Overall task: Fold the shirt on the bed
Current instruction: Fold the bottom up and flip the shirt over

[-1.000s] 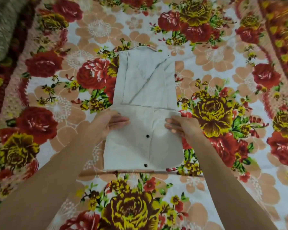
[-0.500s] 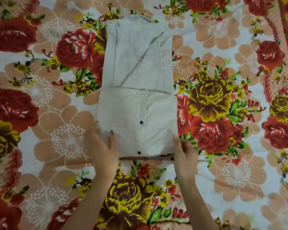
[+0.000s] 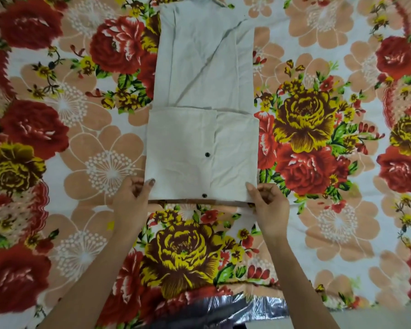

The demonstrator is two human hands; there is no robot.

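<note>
A pale grey shirt (image 3: 204, 96) lies on the bed as a long narrow strip, sleeves folded in, its near part doubled over with two dark buttons showing. My left hand (image 3: 131, 200) pinches the near left corner of the folded edge, thumb on top of the cloth. My right hand (image 3: 268, 203) pinches the near right corner the same way. The shirt's collar end runs out of view at the top.
A floral bedsheet (image 3: 81, 143) with red, yellow and peach flowers covers the bed all around the shirt. At the bottom, the bed's near edge shows a shiny plastic-wrapped strip (image 3: 242, 307).
My hands slid from the middle of the folded part down to its near corners and took hold of them. The view tilted toward the near edge of the bed.
</note>
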